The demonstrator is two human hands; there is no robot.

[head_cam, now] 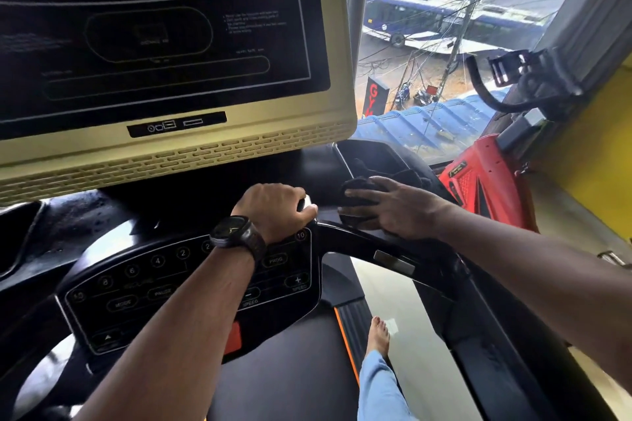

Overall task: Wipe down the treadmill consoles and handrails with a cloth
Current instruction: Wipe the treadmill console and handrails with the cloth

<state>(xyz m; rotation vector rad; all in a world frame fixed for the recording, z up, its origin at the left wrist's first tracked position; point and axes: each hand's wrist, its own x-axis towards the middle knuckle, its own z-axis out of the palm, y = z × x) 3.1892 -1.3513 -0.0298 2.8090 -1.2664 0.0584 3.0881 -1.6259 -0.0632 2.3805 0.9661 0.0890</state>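
Note:
The treadmill console has a dark screen in a cream frame (pixel 178 147) above a black button panel (pixel 136 284). My left hand (pixel 273 212), with a watch on the wrist, curls round a black grip with a silver tip at the panel's upper right corner. Just to its right, my right hand (pixel 386 208) presses a dark cloth (pixel 357 186) flat onto the black console surface where the right handrail (pixel 393 260) begins. Most of the cloth is hidden under my fingers.
A black cup holder recess (pixel 376 155) sits behind the cloth. A red machine part (pixel 485 181) and a yellow wall (pixel 581 164) stand at the right. A window beyond shows a street with a bus. My bare foot (pixel 378 335) stands on the side rail beside the belt.

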